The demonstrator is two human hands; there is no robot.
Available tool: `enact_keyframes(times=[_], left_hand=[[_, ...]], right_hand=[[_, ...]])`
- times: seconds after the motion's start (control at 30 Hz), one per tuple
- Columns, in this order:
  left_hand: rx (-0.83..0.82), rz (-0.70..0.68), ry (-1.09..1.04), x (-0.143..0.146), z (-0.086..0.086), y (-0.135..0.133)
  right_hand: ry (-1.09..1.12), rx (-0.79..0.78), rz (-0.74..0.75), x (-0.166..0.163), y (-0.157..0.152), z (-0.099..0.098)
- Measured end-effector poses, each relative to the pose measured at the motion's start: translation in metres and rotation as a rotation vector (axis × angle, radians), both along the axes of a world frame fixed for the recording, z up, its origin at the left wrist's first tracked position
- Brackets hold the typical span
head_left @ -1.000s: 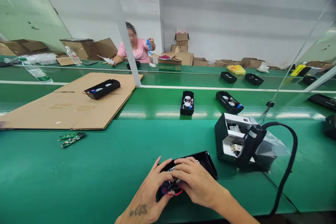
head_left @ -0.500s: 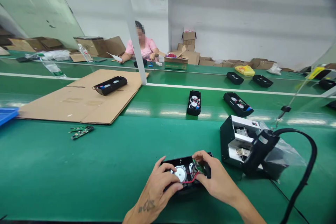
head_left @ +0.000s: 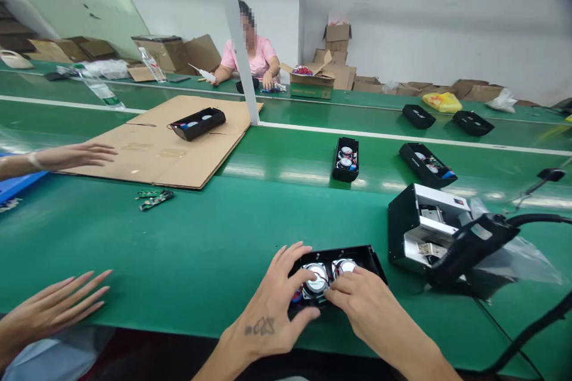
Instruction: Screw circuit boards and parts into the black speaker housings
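Note:
A black speaker housing (head_left: 364, 253) lies open side up on the green bench near the front edge, with two silver speaker drivers (head_left: 316, 274) inside. My left hand (head_left: 272, 309) grips its left end, fingers over the top and thumb against the near wall. My right hand (head_left: 361, 303) lies over the near wall. Its fingers are pressed together and their tips sit between the drivers, so what they pinch is hidden. A bit of red wire shows by my left thumb.
A black-and-silver box (head_left: 424, 226) and a black handheld tool with a cable (head_left: 473, 244) sit to the right. Circuit boards (head_left: 154, 197), a cardboard sheet (head_left: 179, 155) and more housings (head_left: 346, 159) lie further back. Another person's hands (head_left: 53, 303) reach in from the left. A seated person in pink (head_left: 252, 56) works far back.
The view has shifted left and down. My right hand moved from the housing's right end to between the drivers. Another person's two hands have come into view at the left.

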State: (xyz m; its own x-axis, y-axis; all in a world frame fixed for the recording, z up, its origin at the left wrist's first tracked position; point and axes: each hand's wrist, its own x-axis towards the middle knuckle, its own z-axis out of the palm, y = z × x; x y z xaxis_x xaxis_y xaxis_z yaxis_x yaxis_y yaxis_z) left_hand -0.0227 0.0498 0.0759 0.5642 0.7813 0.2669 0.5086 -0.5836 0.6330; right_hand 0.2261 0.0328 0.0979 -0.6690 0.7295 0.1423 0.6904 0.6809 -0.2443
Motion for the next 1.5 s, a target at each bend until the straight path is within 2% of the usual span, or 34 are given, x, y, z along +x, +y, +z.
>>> enact_keyframes(times=[0.1,0.2,0.4,0.53,0.63,0.73,0.8,0.9,1.0,1.07,1.2,1.5], left_hand=[[0.046,-0.076,0.206,0.003,-0.003,-0.004],[0.109,-0.092,0.297,0.010,-0.015,-0.008],[0.180,-0.091,0.285,0.014,-0.027,-0.013],[0.232,-0.102,0.272,0.012,-0.031,-0.007],[0.285,-0.107,0.254,0.012,-0.040,-0.004],[0.260,-0.104,0.246,0.012,-0.046,-0.001],[0.183,-0.099,0.235,0.013,-0.043,0.005],[-0.021,-0.112,0.224,0.013,-0.023,0.028],[-0.268,-0.173,0.225,0.013,0.002,0.062],[-0.346,-0.193,0.225,0.013,0.014,0.080],[-0.398,-0.237,0.242,0.016,0.020,0.096],[-0.473,-0.279,0.225,0.018,0.024,0.098]], right_hand=[[-0.085,-0.075,-0.003,0.000,-0.001,-0.003],[-0.142,-0.175,-0.013,0.000,-0.001,-0.001],[-0.100,-0.421,-0.084,0.000,-0.005,0.007],[-0.006,-0.470,-0.156,0.000,-0.004,0.010],[0.032,-0.487,-0.146,-0.001,-0.001,0.011],[0.029,-0.521,-0.141,-0.005,-0.002,0.007],[0.007,-0.515,-0.151,-0.008,-0.001,0.004],[-0.029,-0.471,-0.193,-0.013,0.011,0.004],[-0.043,-0.500,-0.239,-0.018,0.040,0.017],[-0.036,-0.538,-0.231,-0.019,0.060,0.029],[-0.014,-0.600,-0.194,-0.019,0.081,0.038],[0.000,-0.594,-0.189,-0.018,0.082,0.024]])
